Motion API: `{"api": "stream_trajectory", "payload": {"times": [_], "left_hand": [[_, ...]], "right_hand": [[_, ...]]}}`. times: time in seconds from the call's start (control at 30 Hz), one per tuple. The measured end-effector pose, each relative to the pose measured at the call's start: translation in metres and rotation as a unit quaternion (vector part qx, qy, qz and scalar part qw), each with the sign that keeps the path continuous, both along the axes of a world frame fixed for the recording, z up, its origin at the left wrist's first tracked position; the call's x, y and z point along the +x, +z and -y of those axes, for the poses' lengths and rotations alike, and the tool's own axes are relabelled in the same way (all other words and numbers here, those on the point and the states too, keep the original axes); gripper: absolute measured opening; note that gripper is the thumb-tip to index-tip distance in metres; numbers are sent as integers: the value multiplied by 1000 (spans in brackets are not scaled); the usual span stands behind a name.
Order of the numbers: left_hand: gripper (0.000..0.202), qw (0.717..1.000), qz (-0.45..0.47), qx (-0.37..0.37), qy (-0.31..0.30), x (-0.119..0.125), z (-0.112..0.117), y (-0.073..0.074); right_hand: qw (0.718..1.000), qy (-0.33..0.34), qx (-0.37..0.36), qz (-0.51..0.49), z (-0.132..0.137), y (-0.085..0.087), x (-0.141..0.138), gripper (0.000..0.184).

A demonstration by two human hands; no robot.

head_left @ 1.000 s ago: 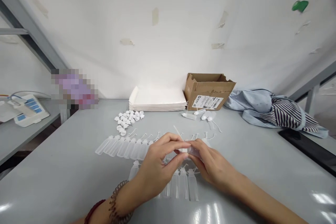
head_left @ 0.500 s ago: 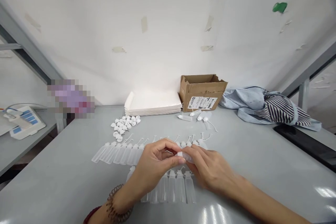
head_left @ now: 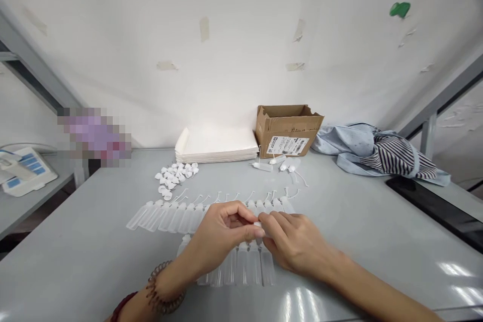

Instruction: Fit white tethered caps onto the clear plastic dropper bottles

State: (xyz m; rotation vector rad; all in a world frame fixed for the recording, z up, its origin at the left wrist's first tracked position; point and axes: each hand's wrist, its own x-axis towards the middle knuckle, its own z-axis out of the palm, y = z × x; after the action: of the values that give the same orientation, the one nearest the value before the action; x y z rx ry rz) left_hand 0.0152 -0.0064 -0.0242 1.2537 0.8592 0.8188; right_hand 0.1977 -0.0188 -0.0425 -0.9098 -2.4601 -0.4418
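Observation:
My left hand (head_left: 221, 236) and my right hand (head_left: 296, 244) meet over the grey table (head_left: 358, 221), fingers pinched together on a small clear plastic bottle (head_left: 259, 226) that is mostly hidden between them. Beneath and behind my hands lie two rows of small clear bottles: a far row (head_left: 169, 214) with thin white tips, and a near row (head_left: 245, 269). A heap of white caps (head_left: 174, 175) sits to the far left of the rows.
A stack of white sheets (head_left: 217, 145) and an open cardboard box (head_left: 287, 128) stand against the wall, with a few loose bottles (head_left: 281, 164) before the box. Crumpled clothing (head_left: 381, 153) lies at right, beside a dark flat panel (head_left: 441, 206). A white device (head_left: 22, 168) rests on a side table.
My hands have lowered slightly toward the near row of bottles, keeping their pinch on the small bottle. The long white tip seen above my fingers a second ago is hidden now.

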Motion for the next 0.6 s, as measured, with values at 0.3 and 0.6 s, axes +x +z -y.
{"api": "stream_trajectory", "payload": {"times": [0.3, 0.6], "left_hand": [[14, 1000, -5, -11, 13, 6, 3, 0], [10, 972, -81, 219, -4, 0, 3, 0]], "right_hand": [[999, 4, -38, -7, 1, 4, 1, 18], [977, -12, -210, 26, 5, 11, 1, 20]]}}
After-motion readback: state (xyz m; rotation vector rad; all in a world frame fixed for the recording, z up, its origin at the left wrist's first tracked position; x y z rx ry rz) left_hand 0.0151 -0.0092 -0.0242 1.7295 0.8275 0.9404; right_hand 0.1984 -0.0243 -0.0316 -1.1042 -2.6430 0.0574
